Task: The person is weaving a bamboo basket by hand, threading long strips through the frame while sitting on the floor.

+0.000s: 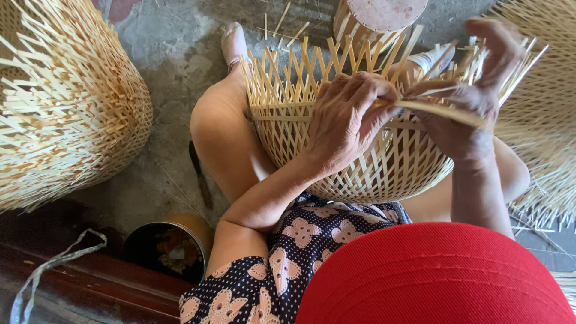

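Observation:
A half-woven bamboo basket (366,171) rests on my lap, its loose upright strips fanning out at the rim. My left hand (348,117) lies over the basket's upper edge, fingers pinched on a flat bamboo strip (441,111). My right hand (471,102) grips the same strip from the right, fingers curled, with the index raised above the rim. The strip runs horizontally between both hands along the weave.
A large finished bamboo basket (66,102) lies at left, another woven piece (540,114) at right. A knife (201,174) lies on the concrete floor beside my leg. A round tin (171,246) stands near a wooden ledge. A small stool (378,18) stands beyond the basket.

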